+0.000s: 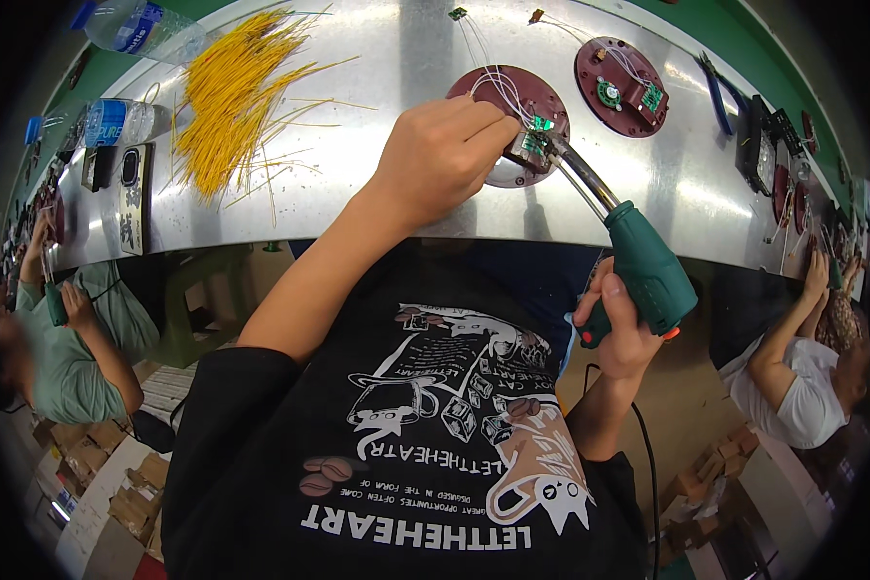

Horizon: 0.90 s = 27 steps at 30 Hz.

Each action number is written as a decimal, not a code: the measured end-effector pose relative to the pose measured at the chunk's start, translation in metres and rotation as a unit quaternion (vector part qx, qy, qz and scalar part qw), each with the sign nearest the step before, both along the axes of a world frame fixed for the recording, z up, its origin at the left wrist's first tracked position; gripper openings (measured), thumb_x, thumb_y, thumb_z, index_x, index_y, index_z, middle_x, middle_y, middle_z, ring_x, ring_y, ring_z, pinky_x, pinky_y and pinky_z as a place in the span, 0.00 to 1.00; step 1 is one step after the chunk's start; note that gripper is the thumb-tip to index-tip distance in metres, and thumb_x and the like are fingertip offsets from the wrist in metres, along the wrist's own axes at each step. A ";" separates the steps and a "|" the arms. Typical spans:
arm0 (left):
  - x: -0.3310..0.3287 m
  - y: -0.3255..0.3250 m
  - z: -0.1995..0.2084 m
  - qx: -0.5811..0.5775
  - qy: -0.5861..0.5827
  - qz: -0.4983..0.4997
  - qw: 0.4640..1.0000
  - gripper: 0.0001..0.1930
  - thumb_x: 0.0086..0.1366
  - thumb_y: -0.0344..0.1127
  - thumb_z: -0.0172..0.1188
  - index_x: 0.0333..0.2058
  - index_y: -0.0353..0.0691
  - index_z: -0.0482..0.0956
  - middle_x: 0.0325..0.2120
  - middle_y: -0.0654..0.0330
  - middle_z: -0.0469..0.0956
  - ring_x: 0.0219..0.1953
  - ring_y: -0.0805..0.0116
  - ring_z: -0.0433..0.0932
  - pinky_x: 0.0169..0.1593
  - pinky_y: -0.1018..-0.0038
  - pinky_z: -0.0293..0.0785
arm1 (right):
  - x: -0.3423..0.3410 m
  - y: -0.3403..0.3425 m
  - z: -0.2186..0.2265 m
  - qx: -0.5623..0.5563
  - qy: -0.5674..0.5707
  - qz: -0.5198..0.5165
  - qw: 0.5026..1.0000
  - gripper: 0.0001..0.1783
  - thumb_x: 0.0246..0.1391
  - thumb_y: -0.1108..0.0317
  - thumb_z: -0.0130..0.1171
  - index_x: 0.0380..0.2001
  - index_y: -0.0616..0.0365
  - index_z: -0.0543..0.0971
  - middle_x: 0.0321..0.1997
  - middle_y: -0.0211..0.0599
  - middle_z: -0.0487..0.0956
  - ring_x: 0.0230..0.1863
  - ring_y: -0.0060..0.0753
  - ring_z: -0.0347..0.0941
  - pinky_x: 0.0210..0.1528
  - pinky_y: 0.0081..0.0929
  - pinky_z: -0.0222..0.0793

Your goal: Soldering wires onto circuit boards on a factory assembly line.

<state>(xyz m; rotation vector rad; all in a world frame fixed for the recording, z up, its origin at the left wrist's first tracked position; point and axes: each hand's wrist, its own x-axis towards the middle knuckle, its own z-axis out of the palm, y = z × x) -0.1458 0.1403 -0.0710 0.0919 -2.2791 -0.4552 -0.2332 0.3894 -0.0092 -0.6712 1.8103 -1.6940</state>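
My right hand is wrapped round the handle of a green soldering gun. Its metal tip reaches up and left to a small green circuit board on a dark red round disc. Beside that tip, my left hand is closed in a pinch over the disc's near left part. Whatever lies between its fingertips is hidden. Thin white wires loop over the disc just beyond my left fingers, and some run to a small green piece at the far edge.
A second dark red disc with boards and wires lies to the right, then blue-handled pliers. Yellow wires are heaped left. Plastic bottles and a phone-like block stand farther left. Co-workers sit at both sides.
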 end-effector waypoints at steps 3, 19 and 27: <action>0.000 0.001 0.001 -0.004 -0.001 0.003 1.000 0.09 0.49 0.25 0.61 0.32 0.39 0.80 0.26 0.63 0.75 0.27 0.63 0.76 0.29 0.69 0.73 | -0.004 0.003 -0.003 -0.005 0.011 0.010 1.000 0.15 0.59 0.73 0.54 0.48 0.71 0.74 0.30 0.40 0.75 0.17 0.27 0.72 0.20 0.22 0.68; -0.001 0.001 0.007 -0.014 -0.006 0.003 1.000 0.11 0.47 0.24 0.59 0.33 0.38 0.80 0.26 0.62 0.75 0.26 0.63 0.75 0.29 0.69 0.72 | -0.020 0.001 0.002 -0.084 0.003 -0.045 0.995 0.14 0.57 0.78 0.56 0.46 0.72 0.76 0.30 0.41 0.76 0.17 0.26 0.72 0.21 0.21 0.67; 0.003 0.006 0.017 -0.031 -0.038 0.009 0.999 0.10 0.48 0.24 0.63 0.33 0.35 0.80 0.27 0.59 0.77 0.25 0.61 0.76 0.28 0.67 0.72 | -0.032 0.008 -0.002 -0.056 0.030 -0.055 0.996 0.16 0.59 0.73 0.53 0.48 0.73 0.73 0.33 0.43 0.75 0.16 0.28 0.71 0.19 0.22 0.66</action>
